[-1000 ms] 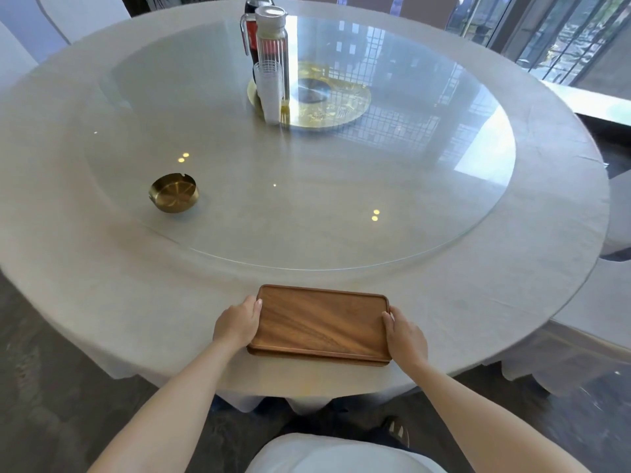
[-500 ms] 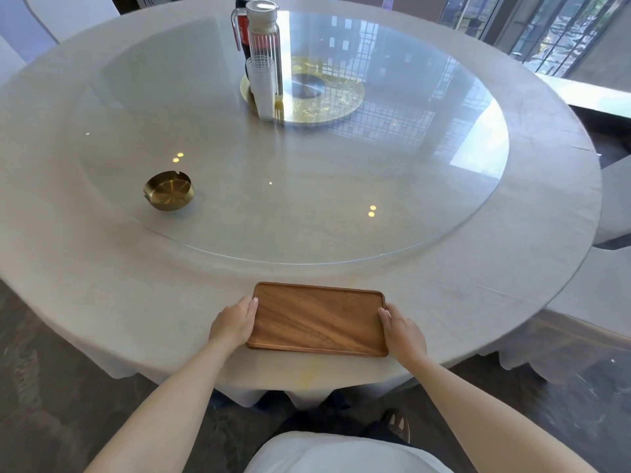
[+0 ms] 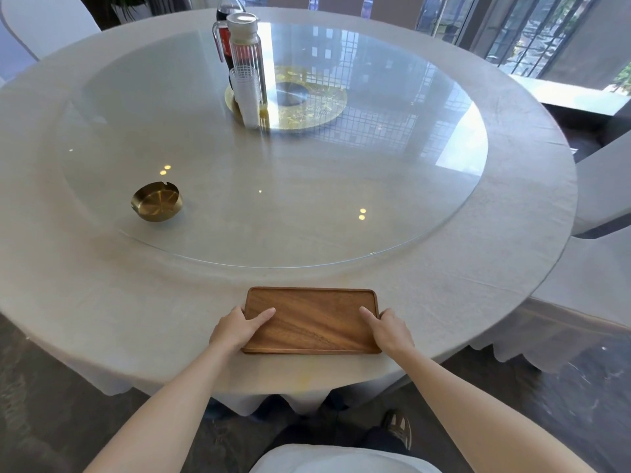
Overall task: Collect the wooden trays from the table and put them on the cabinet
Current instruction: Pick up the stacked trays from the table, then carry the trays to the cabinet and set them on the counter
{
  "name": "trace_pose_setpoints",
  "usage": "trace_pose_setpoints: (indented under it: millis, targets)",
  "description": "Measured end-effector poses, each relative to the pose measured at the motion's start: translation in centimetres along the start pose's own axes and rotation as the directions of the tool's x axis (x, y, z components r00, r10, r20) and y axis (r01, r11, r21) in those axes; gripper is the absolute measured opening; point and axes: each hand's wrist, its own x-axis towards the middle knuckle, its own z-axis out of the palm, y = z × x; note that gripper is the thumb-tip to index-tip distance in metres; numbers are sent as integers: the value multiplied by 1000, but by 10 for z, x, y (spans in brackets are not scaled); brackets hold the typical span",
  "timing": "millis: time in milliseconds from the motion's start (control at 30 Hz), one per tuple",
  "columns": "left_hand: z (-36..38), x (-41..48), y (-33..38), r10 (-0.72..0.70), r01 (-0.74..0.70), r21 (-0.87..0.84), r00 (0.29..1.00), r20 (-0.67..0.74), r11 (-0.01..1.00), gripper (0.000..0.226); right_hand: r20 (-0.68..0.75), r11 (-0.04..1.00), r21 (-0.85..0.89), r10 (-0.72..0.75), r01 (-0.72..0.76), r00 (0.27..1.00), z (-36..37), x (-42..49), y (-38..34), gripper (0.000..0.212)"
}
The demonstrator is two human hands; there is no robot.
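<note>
A rectangular brown wooden tray [image 3: 312,319] lies flat near the front edge of the round table [image 3: 102,302]. My left hand [image 3: 237,327] grips the tray's left end, thumb lying on the tray's top surface. My right hand [image 3: 387,329] grips its right end the same way. No other tray and no cabinet are in view.
A glass turntable [image 3: 307,199] covers the table's middle. On it stand a brass ashtray [image 3: 157,201], a tall clear pitcher [image 3: 247,59] with a stack of cups [image 3: 247,100], a dark bottle [image 3: 225,32] and a gold centre disc [image 3: 307,104]. White-covered chairs [image 3: 597,268] stand at right.
Both thumbs have slid from the tray's end edges onto its top surface. The tray has stayed in its place near the table edge. My view has shifted slightly.
</note>
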Motion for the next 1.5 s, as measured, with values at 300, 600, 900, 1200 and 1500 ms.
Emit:
trace_pose_setpoints:
  millis: [300,600,900,1200,1500]
  targets:
    - [4,-3,4,-26,26,-28,999,-20,999,65,59,983,181,31,-41,998,5,4,6,49]
    - [3,-9,75,115,-115,-4,993,-26,993,63,-22,894,444,75,-58,997,-27,1,32,41]
    - [56,-30,232,370,-379,42,918,143,925,66,-265,816,578,193,-4,945,-151,-12,86,47]
    - [183,-111,419,596,-633,38,746,296,773,64,-471,739,672,392,35,790,-308,-36,214,44]
    - [327,-220,575,731,-796,-24,544,413,605,54,-583,701,708,517,79,627,-453,-69,366,55]
